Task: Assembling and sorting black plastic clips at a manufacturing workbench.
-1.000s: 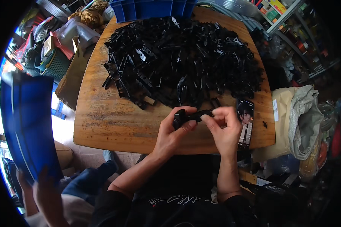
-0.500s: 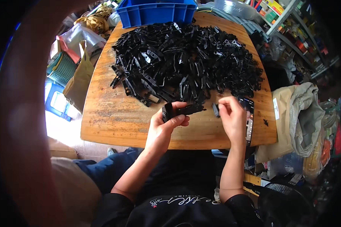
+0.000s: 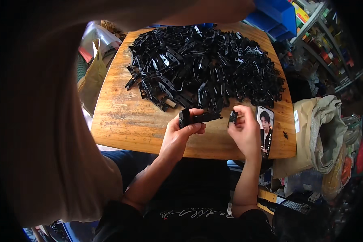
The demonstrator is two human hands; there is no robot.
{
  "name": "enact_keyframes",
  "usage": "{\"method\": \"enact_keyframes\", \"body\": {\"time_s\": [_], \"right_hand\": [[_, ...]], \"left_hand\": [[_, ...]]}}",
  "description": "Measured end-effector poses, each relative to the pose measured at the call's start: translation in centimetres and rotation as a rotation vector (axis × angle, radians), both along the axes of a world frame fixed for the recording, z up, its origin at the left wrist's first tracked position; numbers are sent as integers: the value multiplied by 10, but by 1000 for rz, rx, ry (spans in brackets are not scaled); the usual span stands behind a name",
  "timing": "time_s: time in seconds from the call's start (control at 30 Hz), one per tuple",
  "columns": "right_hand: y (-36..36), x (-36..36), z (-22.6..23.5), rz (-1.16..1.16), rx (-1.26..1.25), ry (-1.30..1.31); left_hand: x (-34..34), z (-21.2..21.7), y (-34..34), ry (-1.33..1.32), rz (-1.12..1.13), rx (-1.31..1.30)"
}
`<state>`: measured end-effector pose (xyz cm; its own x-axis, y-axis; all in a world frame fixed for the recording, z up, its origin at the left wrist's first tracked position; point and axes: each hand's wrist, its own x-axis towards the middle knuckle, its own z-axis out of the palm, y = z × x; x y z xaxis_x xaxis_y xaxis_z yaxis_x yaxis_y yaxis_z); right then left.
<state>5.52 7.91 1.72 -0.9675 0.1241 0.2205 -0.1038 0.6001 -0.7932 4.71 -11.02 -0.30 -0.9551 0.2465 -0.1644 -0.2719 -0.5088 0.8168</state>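
My left hand (image 3: pixel 177 133) is closed around a long black plastic part (image 3: pixel 206 117), which has a blocky end at the palm and a narrow end pointing right. To its right, my right hand (image 3: pixel 247 133) pinches a small black ribbed block (image 3: pixel 233 117) between thumb and fingers, apart from the long part. Just beyond both hands lies a large heap of black plastic parts (image 3: pixel 205 68) on the wooden table (image 3: pixel 117 125). The exact kind of these parts cannot be made out.
A phone (image 3: pixel 266 137) with its screen lit lies right of my right hand, near a small black piece (image 3: pixel 285 135). Another person's arm (image 3: pixel 177 16) spans the far side, its hand by a blue plastic bin (image 3: pixel 274 18). Brown sacks (image 3: pixel 306 133) stand at the right.
Another person has come in from the left, arm across the far side. A blue bin now shows at the far right. My right hand has turned, showing the small block more fully.
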Motion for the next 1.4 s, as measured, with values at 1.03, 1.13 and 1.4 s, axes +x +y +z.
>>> {"method": "enact_keyframes", "body": {"time_s": [1.03,1.13,1.4], "right_hand": [[-43,15,0,415,-592,-35],[-69,-13,14,555,-331,110],[-85,-140,16,452,635,427]], "left_hand": [[8,8,-3,-73,56,317],[-4,1,-28,-48,175,502],[-10,-10,-94,42,287,606]]}}
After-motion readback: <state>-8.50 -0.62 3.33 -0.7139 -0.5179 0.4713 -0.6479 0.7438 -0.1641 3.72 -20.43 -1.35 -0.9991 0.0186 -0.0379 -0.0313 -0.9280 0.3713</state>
